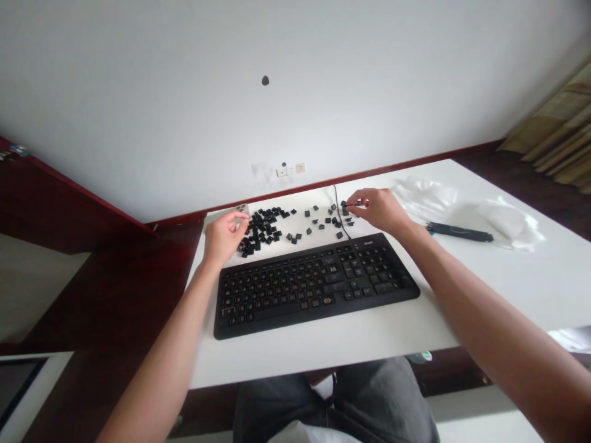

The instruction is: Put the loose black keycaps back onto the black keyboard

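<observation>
A black keyboard (318, 284) lies near the table's front edge, many of its key positions bare and some keys still on at the right. Behind it, loose black keycaps (263, 226) form a dense pile on the left, with others scattered to the right. My left hand (225, 237) is at the pile's left side, thumb and forefinger pinched together; whatever lies between them is too small to make out. At the right end of the scattered keycaps, my right hand (376, 208) pinches a dark keycap between thumb and fingertips.
The keyboard cable (339, 209) runs back across the white table (360, 332). A phone (242, 209) lies behind my left hand. To the right are a black folded umbrella-like object (459, 232) and crumpled white plastic (508, 224). A wall with sockets (290, 170) stands behind.
</observation>
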`<move>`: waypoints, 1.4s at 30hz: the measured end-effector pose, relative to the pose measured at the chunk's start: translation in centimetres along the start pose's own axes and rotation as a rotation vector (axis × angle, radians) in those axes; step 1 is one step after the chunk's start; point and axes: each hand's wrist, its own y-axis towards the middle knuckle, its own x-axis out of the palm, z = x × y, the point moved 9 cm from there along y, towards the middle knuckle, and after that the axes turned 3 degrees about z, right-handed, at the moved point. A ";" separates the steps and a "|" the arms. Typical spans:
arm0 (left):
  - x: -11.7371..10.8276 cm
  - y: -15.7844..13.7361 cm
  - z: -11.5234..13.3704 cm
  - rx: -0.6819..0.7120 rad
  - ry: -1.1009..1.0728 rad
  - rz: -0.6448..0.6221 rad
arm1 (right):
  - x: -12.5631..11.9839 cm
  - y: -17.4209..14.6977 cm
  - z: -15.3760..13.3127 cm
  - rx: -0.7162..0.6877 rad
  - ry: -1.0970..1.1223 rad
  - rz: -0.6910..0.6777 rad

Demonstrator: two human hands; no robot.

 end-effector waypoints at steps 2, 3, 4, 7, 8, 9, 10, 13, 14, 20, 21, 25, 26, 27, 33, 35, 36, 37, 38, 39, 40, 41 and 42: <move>0.0 -0.1 -1.1 0.038 0.139 0.011 | -0.1 0.2 1.5 0.070 -0.043 0.011; 0.1 -0.2 -1.6 0.042 0.176 0.004 | -0.1 0.2 1.9 0.084 -0.064 0.006; 0.2 -0.4 -2.0 0.043 0.196 -0.006 | 0.0 0.2 2.1 0.084 -0.083 -0.008; 0.4 -0.7 -2.5 0.039 0.196 -0.029 | 0.3 0.2 2.2 0.044 -0.131 -0.057; 0.6 -0.7 -2.5 0.041 0.189 -0.039 | 0.4 0.1 2.3 0.032 -0.144 -0.067; 0.8 -0.8 -2.4 0.043 0.182 -0.050 | 0.5 0.1 2.3 0.024 -0.154 -0.072; 1.1 -0.9 -2.3 0.046 0.177 -0.067 | 0.6 0.1 2.4 0.018 -0.160 -0.075; 1.9 -1.0 -2.2 0.047 0.177 -0.120 | 1.1 0.1 2.7 0.013 -0.164 -0.094; 2.1 -1.1 -2.2 0.048 0.183 -0.137 | 1.3 0.1 2.8 0.017 -0.163 -0.099; 0.8 -0.6 -3.0 0.031 0.246 -0.175 | 1.3 0.3 2.9 0.053 -0.117 -0.087; 0.4 -0.5 -3.2 0.031 0.259 -0.173 | 1.4 0.3 2.9 0.057 -0.112 -0.090; -0.8 -0.3 -3.2 0.077 0.278 -0.202 | 1.9 0.2 3.1 0.065 -0.128 -0.133; -0.7 -0.4 -2.9 0.101 0.274 -0.220 | 1.8 0.2 3.1 0.062 -0.137 -0.126; -0.6 -0.5 -2.6 0.126 0.270 -0.237 | 1.8 0.2 3.0 0.056 -0.145 -0.113; 0.3 -1.2 -1.5 0.148 0.279 -0.297 | 1.3 0.0 1.6 0.027 -0.116 -0.057; 0.2 -1.3 -2.0 0.116 0.303 -0.317 | 1.4 0.0 1.3 0.025 -0.117 -0.059; 0.0 -1.3 -2.3 0.100 0.316 -0.321 | 1.5 0.0 1.2 0.022 -0.123 -0.060; -0.2 -1.2 -2.6 0.086 0.324 -0.321 | 1.6 0.0 1.1 0.018 -0.126 -0.060; -0.4 -1.2 -2.8 0.076 0.327 -0.321 | 1.6 0.0 1.0 0.014 -0.126 -0.057; -0.5 -1.1 -2.9 0.074 0.324 -0.319 | 1.6 0.0 0.8 0.004 -0.120 -0.055; -0.5 -1.1 -2.8 0.083 0.316 -0.314 | 1.7 0.0 0.4 -0.016 -0.114 -0.053; -0.4 -1.1 -2.5 0.100 0.304 -0.306 | 1.7 -0.2 -0.3 -0.046 -0.112 -0.043; -0.2 -1.1 -2.2 0.124 0.288 -0.301 | 1.7 -0.3 -1.3 -0.087 -0.112 -0.026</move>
